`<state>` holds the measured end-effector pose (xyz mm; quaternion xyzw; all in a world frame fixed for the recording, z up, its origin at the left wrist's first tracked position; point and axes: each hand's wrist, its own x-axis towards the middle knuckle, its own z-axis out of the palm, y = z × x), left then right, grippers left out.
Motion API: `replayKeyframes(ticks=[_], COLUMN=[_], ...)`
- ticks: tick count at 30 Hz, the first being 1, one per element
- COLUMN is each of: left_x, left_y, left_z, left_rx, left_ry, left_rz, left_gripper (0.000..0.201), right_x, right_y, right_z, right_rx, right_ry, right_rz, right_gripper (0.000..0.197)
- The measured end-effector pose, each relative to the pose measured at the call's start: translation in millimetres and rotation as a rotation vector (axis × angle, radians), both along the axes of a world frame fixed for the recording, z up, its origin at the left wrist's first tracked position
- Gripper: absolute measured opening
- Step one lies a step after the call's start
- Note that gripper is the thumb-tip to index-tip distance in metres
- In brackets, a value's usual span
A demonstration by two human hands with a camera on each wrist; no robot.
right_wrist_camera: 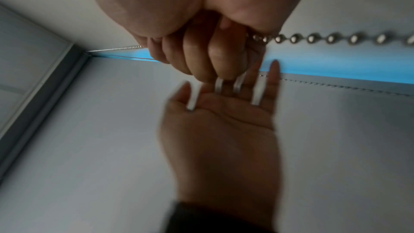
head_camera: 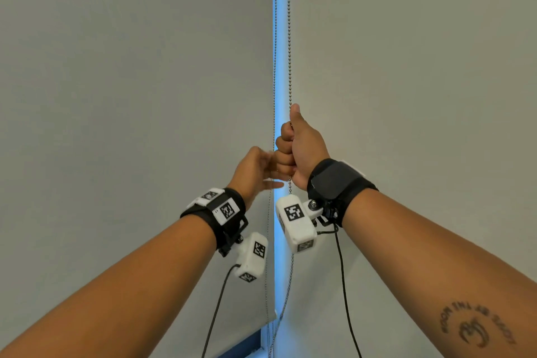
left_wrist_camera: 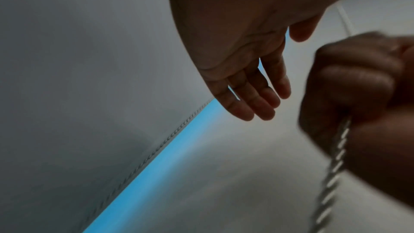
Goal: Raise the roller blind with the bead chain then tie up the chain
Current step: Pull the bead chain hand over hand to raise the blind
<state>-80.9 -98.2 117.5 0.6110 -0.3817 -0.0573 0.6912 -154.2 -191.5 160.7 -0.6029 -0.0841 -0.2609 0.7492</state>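
A silver metal bead chain (head_camera: 288, 38) hangs straight down in front of a narrow strip of bright blue light (head_camera: 281, 67) between two pale grey roller blinds. The left grey roller blind (head_camera: 130, 96) ends low in the head view, its bottom edge showing near the lower middle, with a dark blue patch below it. The right grey roller blind (head_camera: 406, 67) fills the rest of the view.

The right hand (head_camera: 299, 148) is raised in front of the gap, fingers curled into a fist around one strand of the chain, thumb pointing upward along it. The chain enters the fist at the top and comes out below, beside the wrist. The right wrist view shows the round beads (right_wrist_camera: 331, 38) leading out from under the closed fingers.

The left hand (head_camera: 255, 171) is just beside and slightly below the right fist, blurred. Its fingers (left_wrist_camera: 257, 98) are straight and held loosely together, palm open, holding nothing. A second, thinner strand of chain (head_camera: 274, 67) runs down along the edge of the left blind, close to the left fingertips; whether they touch it cannot be told.

Both forearms carry black wrist straps with white camera housings (head_camera: 296, 224) and black cables hanging from them. The right forearm bears a dark tattoo (head_camera: 476, 331).
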Motion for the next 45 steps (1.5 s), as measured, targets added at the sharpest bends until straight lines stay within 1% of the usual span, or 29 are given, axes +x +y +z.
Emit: replayKeyframes(ticks=[3,6,9,13,15,16,18,19,20,22,26,30,33,36,37,39,40,41,42,43,44,45], left_x=[-3,-15,-26,-35,-34,-33,-28,-25,-23,-22,-24,-27,-32,-37,-35,-26,-22,-19,-17,-17,-17,-19], left_y=[4,3,-1,-10,-11,-10,-5,-3,-2,-2,-10,-18,-21,-18,-17,-16,-15,-12,-10,-7,-5,-2], left_z=[26,45,54,50,42,38,34,32,31,27,15,2,-3,-5,-8,-18,-22,-23,-24,-22,-18,-14], left_rx=[-0.031,0.016,0.024,-0.031,-0.068,-0.096,-0.128,-0.130,-0.129,-0.129,-0.166,-0.162,-0.146,-0.110,-0.075,0.017,0.037,0.055,0.082,0.120,0.131,0.126], left_ry=[-0.096,-0.199,-0.245,-0.215,-0.125,-0.067,0.000,0.003,-0.007,-0.017,0.017,0.016,0.006,-0.052,-0.120,-0.227,-0.200,-0.152,-0.165,-0.234,-0.264,-0.250], left_rz=[0.030,0.042,0.044,0.037,0.000,-0.018,-0.028,-0.023,-0.016,-0.006,-0.011,0.017,0.050,0.113,0.146,0.162,0.147,0.108,0.079,0.075,0.055,0.014], left_gripper=[0.040,0.051,0.052,0.035,0.032,0.033,0.036,0.039,0.041,0.044,0.048,0.051,0.049,0.049,0.044,0.025,0.019,0.017,0.021,0.027,0.032,0.031], right_x=[-3,-5,-5,-3,-1,-1,-1,-1,0,2,6,9,8,5,5,2,-1,-3,-6,-7,-8,-9], right_y=[1,4,7,6,-1,-6,-17,-22,-27,-34,-30,-17,-4,6,9,14,18,21,23,25,26,27], right_z=[-11,-23,-36,-56,-68,-75,-87,-90,-90,-78,-27,20,41,44,41,32,27,22,18,15,14,12], right_rx=[-0.045,-0.075,-0.079,-0.033,-0.051,-0.091,-0.164,-0.167,-0.158,-0.135,-0.081,-0.055,-0.053,0.010,0.030,0.043,0.047,0.058,0.071,0.083,0.095,0.110], right_ry=[0.006,0.039,0.091,0.120,0.160,0.193,0.257,0.269,0.262,0.223,0.097,0.023,0.004,-0.007,-0.011,-0.012,-0.015,-0.025,-0.039,-0.054,-0.066,-0.074], right_rz=[-0.018,-0.031,-0.018,0.050,0.068,0.067,0.061,0.062,0.053,0.022,0.020,0.048,0.063,0.060,0.053,0.036,0.036,0.040,0.040,0.033,0.029,0.031], right_gripper=[0.051,0.051,0.053,0.058,0.056,0.051,0.035,0.029,0.028,0.030,0.029,0.039,0.044,0.047,0.049,0.052,0.053,0.053,0.053,0.053,0.053,0.053])
